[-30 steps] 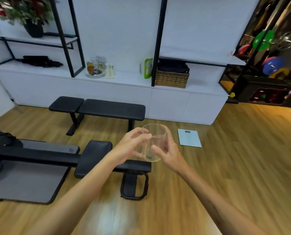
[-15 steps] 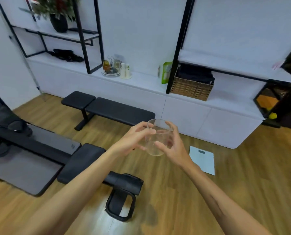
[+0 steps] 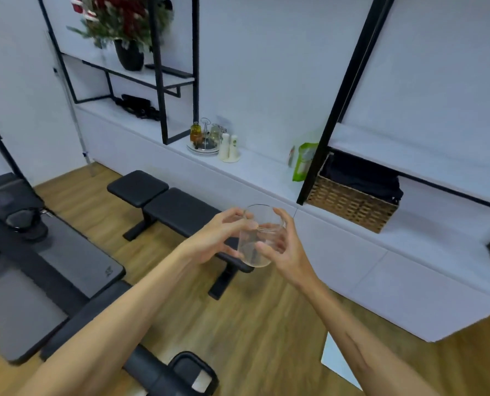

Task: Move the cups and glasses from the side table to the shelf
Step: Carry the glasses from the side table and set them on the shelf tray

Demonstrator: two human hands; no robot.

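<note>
Up front in the head view, both hands grasped one clear glass [image 3: 259, 235] in mid-air: the left hand [image 3: 218, 238] wrapped its left side, the right hand [image 3: 286, 247] cupped its right. It hung above the black bench [image 3: 163, 200], short of the white shelf [image 3: 255, 170] behind that bench.

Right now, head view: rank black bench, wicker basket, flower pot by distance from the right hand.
From the right hand, which holds the glass:
1. Black bench, just left, below the hands.
2. Wicker basket, right, on the low white shelf.
3. Flower pot, far upper left.
</note>
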